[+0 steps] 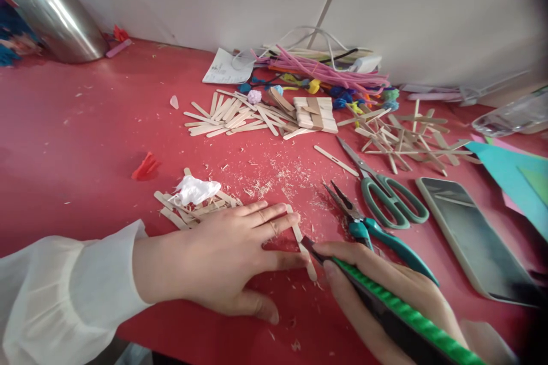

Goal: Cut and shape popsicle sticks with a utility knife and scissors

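My left hand (231, 254) lies flat on the red table with its fingers spread. Its fingertips press on a wooden craft stick (296, 228) that lies lengthwise away from me. In my right hand (385, 291) is a green and black utility knife (377, 288), gripped with the thumb and index finger near its front. The knife's short dark blade touches or hovers just over the stick, close to my left index fingertip; I cannot tell which. Fine wood shavings (282, 174) are scattered beyond the stick. The rest of the right fingers are partly hidden by the knife.
Pliers (355, 217), green-handled scissors (377, 182) and a phone (471, 234) lie to the right. Craft sticks (231, 114), a banded bundle (325, 114) and pink pipe cleaners (317, 65) are heaped at the back. A steel bottle (55, 11) stands back left.
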The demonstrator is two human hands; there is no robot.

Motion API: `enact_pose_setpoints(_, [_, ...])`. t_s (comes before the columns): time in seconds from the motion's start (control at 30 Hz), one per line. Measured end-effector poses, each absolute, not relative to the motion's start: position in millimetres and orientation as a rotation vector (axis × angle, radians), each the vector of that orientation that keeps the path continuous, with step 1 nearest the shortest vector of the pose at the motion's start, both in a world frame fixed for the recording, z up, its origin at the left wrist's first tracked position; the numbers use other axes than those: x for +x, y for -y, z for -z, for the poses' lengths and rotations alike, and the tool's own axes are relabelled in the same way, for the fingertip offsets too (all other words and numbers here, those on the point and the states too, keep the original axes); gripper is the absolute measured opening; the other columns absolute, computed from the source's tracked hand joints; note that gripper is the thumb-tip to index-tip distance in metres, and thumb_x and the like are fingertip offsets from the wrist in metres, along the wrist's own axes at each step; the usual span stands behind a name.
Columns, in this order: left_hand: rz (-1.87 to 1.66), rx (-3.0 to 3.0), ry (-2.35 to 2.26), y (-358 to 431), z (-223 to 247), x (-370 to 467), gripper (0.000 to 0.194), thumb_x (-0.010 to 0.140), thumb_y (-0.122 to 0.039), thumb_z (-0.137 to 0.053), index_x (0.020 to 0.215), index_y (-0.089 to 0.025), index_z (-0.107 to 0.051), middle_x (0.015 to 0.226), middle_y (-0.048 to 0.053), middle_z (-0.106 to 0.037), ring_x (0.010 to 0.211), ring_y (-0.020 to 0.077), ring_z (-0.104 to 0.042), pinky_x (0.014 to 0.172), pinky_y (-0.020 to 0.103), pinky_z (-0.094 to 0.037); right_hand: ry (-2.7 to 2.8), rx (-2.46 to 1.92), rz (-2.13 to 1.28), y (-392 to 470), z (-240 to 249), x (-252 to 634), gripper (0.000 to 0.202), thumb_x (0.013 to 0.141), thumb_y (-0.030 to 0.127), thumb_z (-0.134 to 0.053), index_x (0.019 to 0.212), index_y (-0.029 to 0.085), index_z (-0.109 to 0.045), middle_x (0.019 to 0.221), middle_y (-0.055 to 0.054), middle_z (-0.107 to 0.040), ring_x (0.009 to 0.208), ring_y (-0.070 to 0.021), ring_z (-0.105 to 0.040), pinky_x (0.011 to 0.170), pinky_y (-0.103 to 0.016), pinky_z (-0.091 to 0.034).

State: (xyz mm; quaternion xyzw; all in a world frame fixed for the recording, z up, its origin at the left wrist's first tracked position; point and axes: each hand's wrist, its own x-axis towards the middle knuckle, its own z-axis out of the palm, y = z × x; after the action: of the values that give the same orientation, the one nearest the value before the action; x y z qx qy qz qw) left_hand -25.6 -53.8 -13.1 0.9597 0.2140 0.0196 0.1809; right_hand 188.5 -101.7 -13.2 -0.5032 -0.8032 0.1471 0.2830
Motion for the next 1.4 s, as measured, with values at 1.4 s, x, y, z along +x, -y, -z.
enact_pose_setpoints(1.4, [-0.074, 2.71, -0.608, 54, 14, -26, 0.07, 0.076, -0.06, -0.053, 0.137, -0.029, -0.035, 0.147, 0.015, -0.022, 0.131, 0.0357, -0.03, 0.102, 0.048, -0.029, 2.143, -1.425, -0.368, 100, 10, 194, 0.013, 0.083, 0.021, -0.049, 0.089, 0.025, -0.059, 0.067, 0.005, -0.07, 0.051, -0.0084, -0.065, 0.048, -0.013, -0.05])
